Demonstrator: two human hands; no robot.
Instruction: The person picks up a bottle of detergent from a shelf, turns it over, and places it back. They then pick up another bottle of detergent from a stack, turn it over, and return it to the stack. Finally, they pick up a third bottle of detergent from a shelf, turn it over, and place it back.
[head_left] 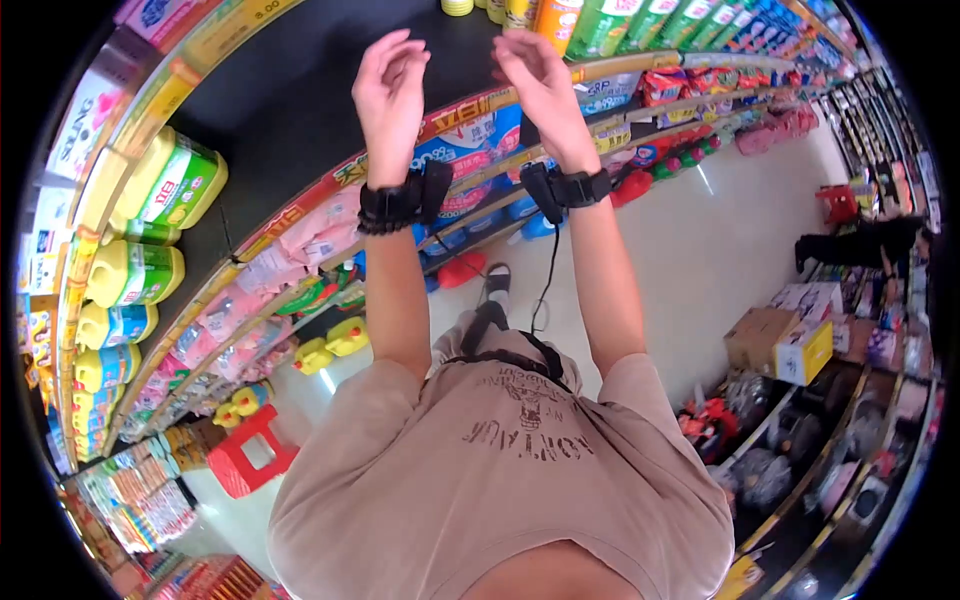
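Orange bottle: stands on the black shelf near its front edge, right of the middle; the orange bottle (pixel 558 22) is cut off by the top of the view.
Right hand: the right hand (pixel 545 95) is just beside the orange bottle, its fingers loosely bent and apart from the thumb; whether it touches the bottle, I cannot tell.
Yellow bottle: the yellow bottle (pixel 518 14) is just left of the orange one, beyond the fingertips of the right hand.
Left hand: the left hand (pixel 390 90) hangs over the black shelf (pixel 290 80), past its front edge, with fingers curled and parted.
Wrists: a black strap (pixel 405 195) on the left, another black strap (pixel 570 188) on the right; a black cable (pixel 551 270) hangs near the right forearm.
Green bottles: the green bottles (pixel 605 25) are lined up to the right of the orange one, along the front edge.
Shelf's left end: yellow jugs (pixel 180 185) with green labels stand in a row.
Lower shelves: pink packages (pixel 325 230) sit below the front edge, with a blue detergent pack (pixel 470 150) between the forearms.
Floor: a red stool (pixel 235 462) at lower left; a cardboard box (pixel 760 337) to the right, with a person in dark clothes (pixel 865 243) beyond it.
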